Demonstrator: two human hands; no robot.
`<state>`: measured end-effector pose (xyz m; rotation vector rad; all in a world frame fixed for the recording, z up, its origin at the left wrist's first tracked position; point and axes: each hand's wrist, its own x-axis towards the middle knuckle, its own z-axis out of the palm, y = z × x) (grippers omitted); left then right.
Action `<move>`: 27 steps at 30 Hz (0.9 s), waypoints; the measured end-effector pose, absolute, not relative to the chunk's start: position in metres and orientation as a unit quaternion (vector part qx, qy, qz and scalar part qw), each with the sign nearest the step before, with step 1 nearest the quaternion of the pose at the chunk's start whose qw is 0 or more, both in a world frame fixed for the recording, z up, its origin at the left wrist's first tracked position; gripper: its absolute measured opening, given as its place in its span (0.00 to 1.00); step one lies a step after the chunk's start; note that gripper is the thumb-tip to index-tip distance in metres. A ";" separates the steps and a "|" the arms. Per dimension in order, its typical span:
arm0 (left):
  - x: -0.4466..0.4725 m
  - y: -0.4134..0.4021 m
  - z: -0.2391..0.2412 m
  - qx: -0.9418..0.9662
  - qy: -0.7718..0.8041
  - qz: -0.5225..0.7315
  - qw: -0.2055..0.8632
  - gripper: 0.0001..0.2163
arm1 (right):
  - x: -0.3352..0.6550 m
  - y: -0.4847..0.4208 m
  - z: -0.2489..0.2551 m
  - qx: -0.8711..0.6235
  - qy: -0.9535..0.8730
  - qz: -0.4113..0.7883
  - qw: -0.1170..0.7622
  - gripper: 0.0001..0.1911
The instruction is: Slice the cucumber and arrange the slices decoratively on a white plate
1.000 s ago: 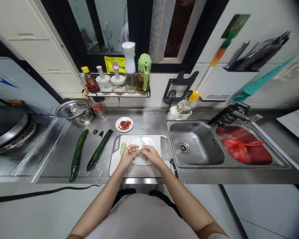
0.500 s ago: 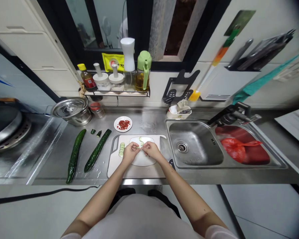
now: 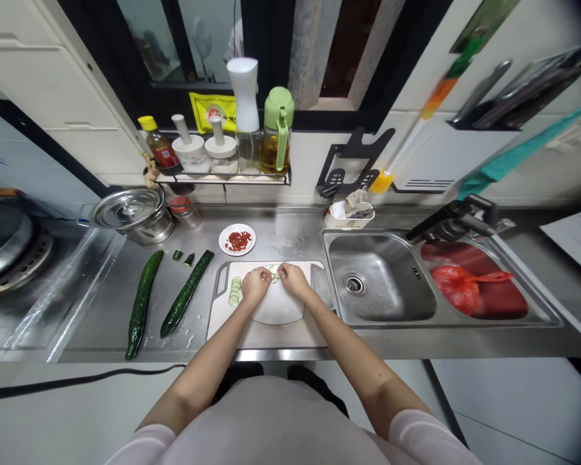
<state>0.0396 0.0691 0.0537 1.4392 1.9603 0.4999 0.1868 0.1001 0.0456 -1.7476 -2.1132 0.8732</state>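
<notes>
My left hand [image 3: 255, 285] and my right hand [image 3: 293, 280] meet over the far part of a white plate [image 3: 277, 310], fingers pinched around a thin cucumber slice [image 3: 274, 271]. Other cut cucumber at that spot is partly hidden by the fingers. The plate rests on a light cutting board [image 3: 223, 328] with a grey edge. Left of the plate, a row of overlapping cucumber slices [image 3: 235, 290] lies on the board. A knife [image 3: 323, 287] lies at the board's right side, partly hidden by my right arm.
Left of the board lie a whole cucumber [image 3: 143, 303], a cut cucumber [image 3: 186, 296] and two end pieces. A small plate [image 3: 223, 241] of chopped red pieces stands behind the board. To the right is a double sink [image 3: 387, 278] with a red bag [image 3: 458, 287]. A pot [image 3: 140, 216] stands back left.
Both hands have moved slightly away from me, toward the plate's far edge, with the cucumber slice still between the fingers. The camera view has shifted a little.
</notes>
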 end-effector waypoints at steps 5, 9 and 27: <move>0.043 0.076 0.050 0.564 0.756 0.157 0.294 0.07 | 0.188 0.108 0.044 -0.583 -0.760 0.273 0.096 0.11; 0.044 0.080 0.048 0.569 0.761 0.138 0.279 0.07 | 0.187 0.112 0.044 -0.574 -0.772 0.263 0.069 0.12; 0.045 0.088 0.041 0.585 0.756 0.117 0.270 0.08 | 0.181 0.114 0.040 -0.563 -0.802 0.200 -0.029 0.15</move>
